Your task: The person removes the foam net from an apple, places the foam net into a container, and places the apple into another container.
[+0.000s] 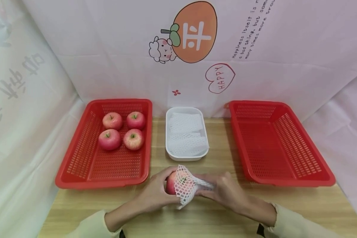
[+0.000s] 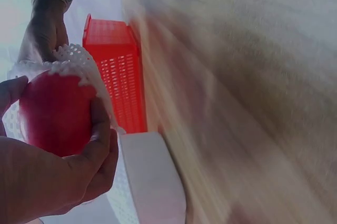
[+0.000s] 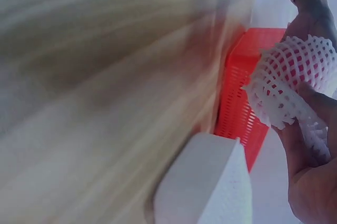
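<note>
Near the table's front, my left hand [image 1: 154,193] grips a red apple [image 1: 171,183] with thumb and fingers round its left side. A white foam net sleeve [image 1: 185,190] covers the apple's right part, its mesh stretched over the stem. My right hand [image 1: 226,190] pinches the gathered end of this sleeve to the right of the apple. In the left wrist view the bare side of the apple [image 2: 58,113] faces the camera, with the net's edge along its top. From the right wrist the spread net [image 3: 295,76] shows, with the thumb pressed on it.
A red basket [image 1: 102,183] on the left holds several apples [image 1: 109,139]. At the back middle, a white tray [image 1: 187,158] contains folded foam nets [image 1: 185,132]. Another red basket [image 1: 288,181], with nothing in it, stands on the right. White printed cloth [image 1: 122,66] encloses the wooden table.
</note>
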The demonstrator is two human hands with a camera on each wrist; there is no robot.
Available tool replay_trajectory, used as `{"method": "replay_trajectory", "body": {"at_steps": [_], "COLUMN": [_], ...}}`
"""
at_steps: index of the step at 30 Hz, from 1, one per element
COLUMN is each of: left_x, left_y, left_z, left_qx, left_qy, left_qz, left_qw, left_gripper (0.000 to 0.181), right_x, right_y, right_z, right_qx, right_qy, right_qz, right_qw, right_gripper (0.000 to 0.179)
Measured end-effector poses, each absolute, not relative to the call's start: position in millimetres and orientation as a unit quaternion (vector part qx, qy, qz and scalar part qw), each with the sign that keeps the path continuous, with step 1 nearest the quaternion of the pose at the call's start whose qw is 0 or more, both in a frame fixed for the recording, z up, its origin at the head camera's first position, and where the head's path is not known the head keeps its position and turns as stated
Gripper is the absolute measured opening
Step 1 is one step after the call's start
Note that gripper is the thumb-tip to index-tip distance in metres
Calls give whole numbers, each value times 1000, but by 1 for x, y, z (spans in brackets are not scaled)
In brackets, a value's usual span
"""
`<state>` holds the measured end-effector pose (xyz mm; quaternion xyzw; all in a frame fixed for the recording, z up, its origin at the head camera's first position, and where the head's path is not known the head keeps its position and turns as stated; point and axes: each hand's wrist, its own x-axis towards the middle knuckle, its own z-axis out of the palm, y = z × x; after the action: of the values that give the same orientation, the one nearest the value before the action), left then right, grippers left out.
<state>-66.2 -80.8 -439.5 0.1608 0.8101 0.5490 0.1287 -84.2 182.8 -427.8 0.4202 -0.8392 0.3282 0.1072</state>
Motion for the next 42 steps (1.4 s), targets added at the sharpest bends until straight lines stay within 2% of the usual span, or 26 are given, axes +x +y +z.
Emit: {"method": "replay_trajectory", "body": {"at_steps": [8,17,24,35,42], "left_x": [-67,-73,-72,-65,-61], "left_y": [-84,-84,-89,-95,-107], "left_z": [-435,-433,-433,-424,-407], "left_qx": [180,200,207,184,160], "left_qy": [844,863,863,849,847], "left_qz": [492,451,447,482,499], "left_qw": [117,108,108,117,93], "left_gripper": [85,82,73,73,73], "right_x": [-97,-108,-117,-143,-168], "right_y": [183,186,198,204,198], "right_z": [-402,-376,-359,-340,-323], "right_qx": [440,498,467,410,380], "right_qy": [-826,-785,-803,-855,-874], "right_qz": [337,353,346,292,275], "right_qw": [107,106,128,128,128], "right_gripper": [36,40,38,42,36]}}
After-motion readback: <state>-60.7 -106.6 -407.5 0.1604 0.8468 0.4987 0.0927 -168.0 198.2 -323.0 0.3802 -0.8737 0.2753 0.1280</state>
